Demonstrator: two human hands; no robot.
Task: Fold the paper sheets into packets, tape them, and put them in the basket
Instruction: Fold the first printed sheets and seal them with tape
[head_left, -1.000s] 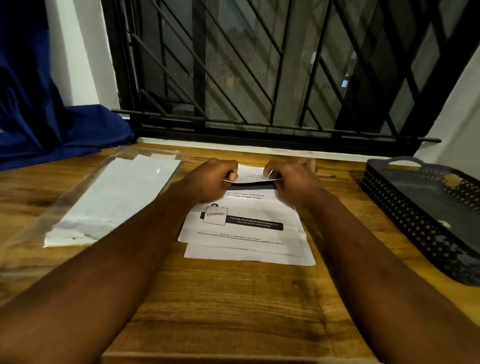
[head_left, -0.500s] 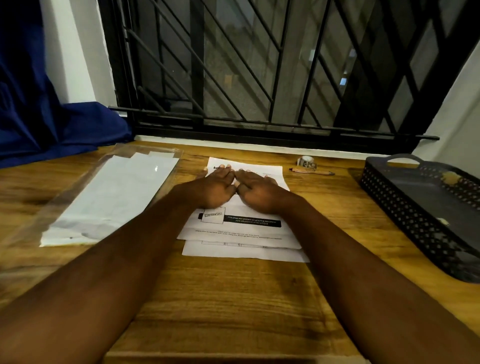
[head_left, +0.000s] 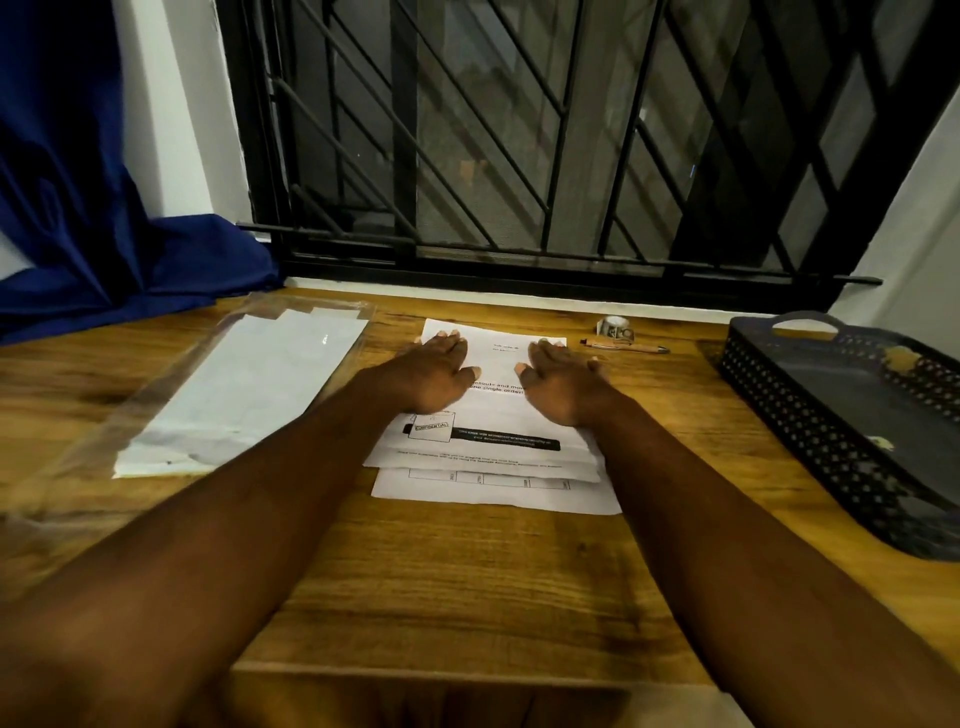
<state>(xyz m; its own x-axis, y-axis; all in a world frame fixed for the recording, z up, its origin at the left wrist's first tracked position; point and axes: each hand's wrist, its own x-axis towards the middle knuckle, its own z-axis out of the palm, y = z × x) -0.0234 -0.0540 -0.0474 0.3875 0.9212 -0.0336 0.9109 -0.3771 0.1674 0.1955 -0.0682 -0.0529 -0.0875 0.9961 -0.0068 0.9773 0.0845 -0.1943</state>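
Note:
A small stack of printed white paper sheets (head_left: 493, 415) lies in the middle of the wooden table. My left hand (head_left: 434, 369) presses flat on the top sheet's far left part, fingers straight. My right hand (head_left: 558, 376) presses flat on its far right part, also with straight fingers. A gap of bare paper shows between the two hands. A roll of tape (head_left: 615, 329) sits behind the sheets to the right. The dark perforated basket (head_left: 810, 410) stands at the right edge of the table.
A pen (head_left: 623, 345) lies just in front of the tape roll. A clear plastic sleeve with white paper (head_left: 244, 389) lies to the left. Blue cloth (head_left: 104, 249) hangs at the far left. A black window grille (head_left: 545, 156) stands behind the table.
One second ago both hands pinched the sheet's far edge, lifted toward me. They then laid it flat with hands together, and now the hands have slid apart along the paper.

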